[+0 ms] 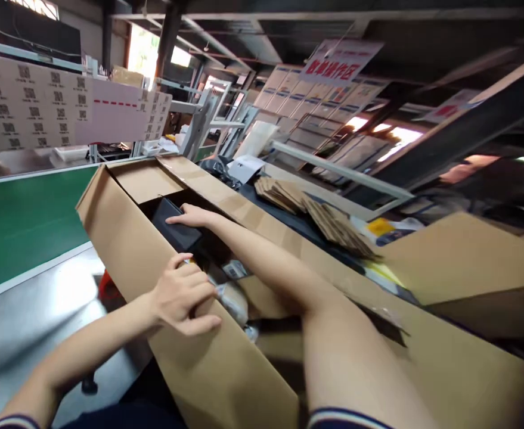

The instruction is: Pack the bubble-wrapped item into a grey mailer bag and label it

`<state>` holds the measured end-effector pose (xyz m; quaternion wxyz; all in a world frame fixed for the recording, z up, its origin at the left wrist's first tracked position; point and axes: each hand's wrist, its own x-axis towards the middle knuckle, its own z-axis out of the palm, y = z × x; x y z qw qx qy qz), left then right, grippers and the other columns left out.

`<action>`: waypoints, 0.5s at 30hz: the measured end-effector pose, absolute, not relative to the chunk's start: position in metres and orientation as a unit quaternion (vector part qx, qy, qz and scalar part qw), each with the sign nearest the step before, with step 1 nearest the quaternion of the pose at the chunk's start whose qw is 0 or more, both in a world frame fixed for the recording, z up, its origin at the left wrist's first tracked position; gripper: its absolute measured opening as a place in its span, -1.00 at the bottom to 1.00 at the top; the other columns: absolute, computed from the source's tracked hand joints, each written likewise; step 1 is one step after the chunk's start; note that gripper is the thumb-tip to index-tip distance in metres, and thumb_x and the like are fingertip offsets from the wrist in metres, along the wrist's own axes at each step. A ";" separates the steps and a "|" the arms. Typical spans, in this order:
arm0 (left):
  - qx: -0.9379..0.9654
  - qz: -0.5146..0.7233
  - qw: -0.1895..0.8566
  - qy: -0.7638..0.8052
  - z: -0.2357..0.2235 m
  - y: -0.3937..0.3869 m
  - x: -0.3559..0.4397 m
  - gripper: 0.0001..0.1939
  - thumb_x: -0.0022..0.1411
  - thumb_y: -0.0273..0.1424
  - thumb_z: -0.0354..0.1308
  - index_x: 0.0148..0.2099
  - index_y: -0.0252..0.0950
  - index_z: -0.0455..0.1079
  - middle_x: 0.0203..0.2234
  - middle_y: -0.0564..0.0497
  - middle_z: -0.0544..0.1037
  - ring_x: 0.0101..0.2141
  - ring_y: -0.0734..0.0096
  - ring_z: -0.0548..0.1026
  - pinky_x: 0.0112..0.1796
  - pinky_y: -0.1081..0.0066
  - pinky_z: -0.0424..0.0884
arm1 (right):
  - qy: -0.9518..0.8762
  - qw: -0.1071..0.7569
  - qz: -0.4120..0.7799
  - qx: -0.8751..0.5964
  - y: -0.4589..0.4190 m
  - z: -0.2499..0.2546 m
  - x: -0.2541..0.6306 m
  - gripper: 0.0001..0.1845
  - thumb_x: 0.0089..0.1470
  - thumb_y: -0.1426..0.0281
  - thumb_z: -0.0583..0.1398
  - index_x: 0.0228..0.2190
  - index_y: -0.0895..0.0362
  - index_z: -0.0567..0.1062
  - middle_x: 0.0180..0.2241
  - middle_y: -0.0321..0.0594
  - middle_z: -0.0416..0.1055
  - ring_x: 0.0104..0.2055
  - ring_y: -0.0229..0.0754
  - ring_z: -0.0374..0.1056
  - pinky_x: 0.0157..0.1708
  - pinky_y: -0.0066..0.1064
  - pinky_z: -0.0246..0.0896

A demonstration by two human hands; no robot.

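A long cardboard box (226, 351) lies open in front of me, with things packed inside. My right hand (192, 215) reaches into its far end and grips a black box (176, 225), the thumb across its top and the other fingers partly hidden behind it. My left hand (185, 293) is curled over the near edge of the cardboard box, thumb on the outside face. Beside the left fingers, inside, are a clear plastic-wrapped item (233, 302) and a small packet with a white label (235, 270). The lower contents are in shadow.
A green work surface (33, 202) and a shiny metal table (69, 298) lie to the left. Flattened cardboard pieces (315, 217) are stacked beyond the box. Another open carton (467, 256) stands at right. A board of printed codes (33, 104) hangs at upper left.
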<state>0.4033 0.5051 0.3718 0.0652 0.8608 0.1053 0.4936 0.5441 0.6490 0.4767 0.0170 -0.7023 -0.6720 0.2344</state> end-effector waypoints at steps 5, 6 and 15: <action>0.781 0.607 0.118 0.085 0.378 0.504 0.376 -0.66 0.39 -0.26 0.14 0.16 -0.18 0.46 -0.05 -0.11 0.65 0.02 0.20 0.56 0.25 0.09 0.32 | -0.754 -0.078 -0.154 -0.634 0.572 0.547 0.527 -0.32 0.00 0.17 0.43 0.06 0.29 0.47 0.10 0.25 0.47 0.16 0.28 0.39 0.08 -0.05 0.36; 0.732 0.653 0.157 0.113 0.381 0.497 0.371 -0.61 0.38 -0.29 0.17 0.22 -0.17 0.43 0.03 -0.13 0.62 0.09 0.19 0.53 0.23 0.11 0.36 | -0.756 -0.056 -0.198 -0.621 0.553 0.558 0.519 -0.36 0.02 0.19 0.41 0.04 0.29 0.47 0.07 0.24 0.47 0.14 0.28 0.38 0.06 -0.05 0.35; 0.281 0.760 0.567 0.147 0.375 0.431 0.274 -0.13 0.07 0.21 0.35 0.34 0.01 0.34 0.25 -0.05 0.50 0.36 -0.05 0.32 0.26 0.04 0.42 | -0.902 0.135 -0.248 -0.326 0.390 0.542 0.381 -0.23 0.20 0.09 0.27 0.30 0.24 0.31 0.14 0.19 0.42 0.11 0.21 0.32 0.08 -0.01 0.28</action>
